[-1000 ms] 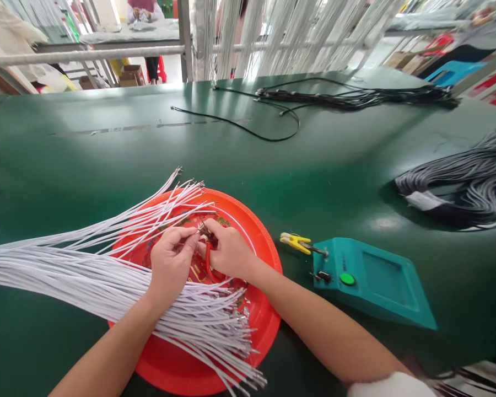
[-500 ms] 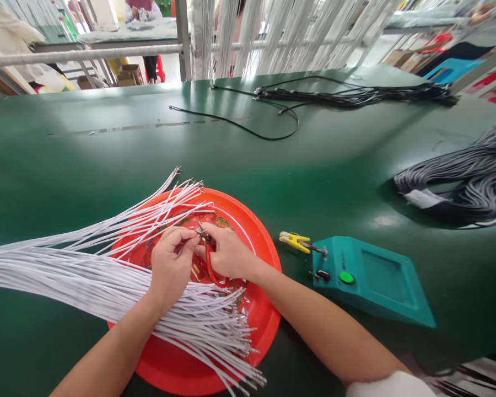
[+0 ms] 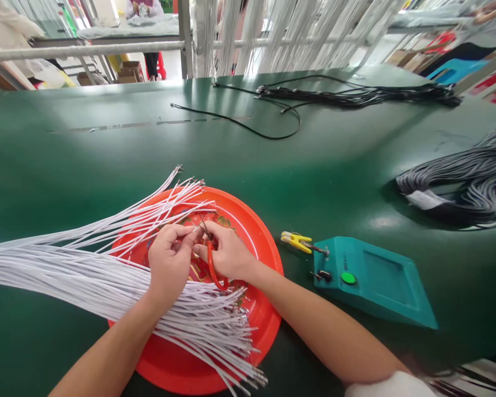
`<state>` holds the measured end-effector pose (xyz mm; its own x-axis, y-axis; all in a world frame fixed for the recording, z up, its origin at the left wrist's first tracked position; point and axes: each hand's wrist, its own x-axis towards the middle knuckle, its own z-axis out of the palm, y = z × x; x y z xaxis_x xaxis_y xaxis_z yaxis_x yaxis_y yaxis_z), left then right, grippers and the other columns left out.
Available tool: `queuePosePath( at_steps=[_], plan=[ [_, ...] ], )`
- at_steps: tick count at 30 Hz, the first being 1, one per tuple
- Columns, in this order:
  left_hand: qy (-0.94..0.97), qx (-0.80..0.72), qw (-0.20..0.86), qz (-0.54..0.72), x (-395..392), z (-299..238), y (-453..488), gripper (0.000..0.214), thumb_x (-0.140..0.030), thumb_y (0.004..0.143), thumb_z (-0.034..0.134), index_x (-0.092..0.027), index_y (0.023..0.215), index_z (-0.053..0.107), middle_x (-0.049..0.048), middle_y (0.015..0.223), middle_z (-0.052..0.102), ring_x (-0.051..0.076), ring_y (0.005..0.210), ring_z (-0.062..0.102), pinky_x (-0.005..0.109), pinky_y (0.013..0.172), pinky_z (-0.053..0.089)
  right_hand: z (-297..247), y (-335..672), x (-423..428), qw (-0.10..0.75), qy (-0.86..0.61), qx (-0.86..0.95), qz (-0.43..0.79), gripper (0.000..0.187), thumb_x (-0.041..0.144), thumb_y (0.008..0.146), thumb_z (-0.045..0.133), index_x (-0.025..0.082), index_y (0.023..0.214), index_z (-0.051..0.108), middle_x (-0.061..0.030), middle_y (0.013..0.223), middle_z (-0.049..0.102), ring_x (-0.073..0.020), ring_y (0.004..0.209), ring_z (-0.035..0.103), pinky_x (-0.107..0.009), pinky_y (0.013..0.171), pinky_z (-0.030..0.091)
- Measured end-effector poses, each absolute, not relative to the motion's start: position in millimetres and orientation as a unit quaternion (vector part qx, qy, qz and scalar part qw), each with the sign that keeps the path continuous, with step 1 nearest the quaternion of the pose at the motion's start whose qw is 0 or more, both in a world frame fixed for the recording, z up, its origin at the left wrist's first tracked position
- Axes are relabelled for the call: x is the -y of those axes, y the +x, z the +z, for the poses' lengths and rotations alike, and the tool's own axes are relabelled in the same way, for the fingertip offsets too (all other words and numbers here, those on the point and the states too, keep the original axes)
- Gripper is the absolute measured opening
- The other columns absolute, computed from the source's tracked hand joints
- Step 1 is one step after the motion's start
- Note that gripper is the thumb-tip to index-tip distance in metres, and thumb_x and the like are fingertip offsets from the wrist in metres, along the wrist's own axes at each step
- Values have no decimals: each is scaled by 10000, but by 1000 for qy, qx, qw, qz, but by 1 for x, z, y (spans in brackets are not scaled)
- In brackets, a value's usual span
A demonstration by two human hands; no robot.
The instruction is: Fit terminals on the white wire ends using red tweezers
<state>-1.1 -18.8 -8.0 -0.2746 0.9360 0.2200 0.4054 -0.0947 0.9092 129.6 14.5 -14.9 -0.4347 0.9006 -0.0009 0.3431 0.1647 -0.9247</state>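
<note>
A red plastic tray (image 3: 268,242) with a printed floral middle lies on the table under both hands. Across it fan white cables (image 3: 86,275) in two groups, with bare or metal-tipped ends. My left hand (image 3: 169,259) is closed in a pinch above the tray, on what looks like the end of a white cable, mostly hidden by the fingers. Just right of it, my right hand (image 3: 231,253) grips small scissors (image 3: 212,267) with red-orange handles. Their dark tips point up and left, close to the left fingertips. Small clippings lie in the tray.
A teal box (image 3: 372,275) with a green button and a yellow clip (image 3: 296,241) sits right of the tray. Black cables (image 3: 355,96) stretch along the far edge; a coiled grey bundle (image 3: 458,182) lies far right. White strands hang from a rack (image 3: 281,38); another person (image 3: 144,8) is behind.
The scissors have tilted slightly and their tips sit a little higher, closer to upright. My left fingers have drawn together more tightly. The view has shifted slightly.
</note>
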Motion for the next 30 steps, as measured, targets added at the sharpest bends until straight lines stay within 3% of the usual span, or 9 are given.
queuePosePath(
  at_steps=[12,21,26,30],
  plan=[
    [541,-600,309,502,20,-16,-1,62,-226,753,594,-181,771,632,22,803,588,142,733,579,255,636,490,-13,130,-13,245,-461,751,405,125,182,696,534,196,691,409,56,566,447,-98,513,363,-211,486,255],
    [574,-596,263,495,21,-13,-1,57,-185,777,558,-178,763,613,22,782,596,142,749,572,267,686,477,-12,132,-16,239,-441,729,466,100,171,683,519,186,670,421,46,599,462,-107,553,411,-218,515,314],
    [608,-583,199,501,24,-8,-1,76,-160,788,544,-185,775,615,21,794,607,139,772,573,270,715,468,-14,133,-26,321,-483,595,556,83,202,662,507,175,737,485,48,595,452,-103,528,405,-224,501,333],
    [567,-602,214,520,21,-9,-2,48,-186,779,563,-177,765,608,15,772,608,134,744,576,262,692,466,-17,131,-24,383,-452,566,573,125,235,674,527,186,779,480,57,590,439,-100,514,392,-229,499,327]
  ],
)
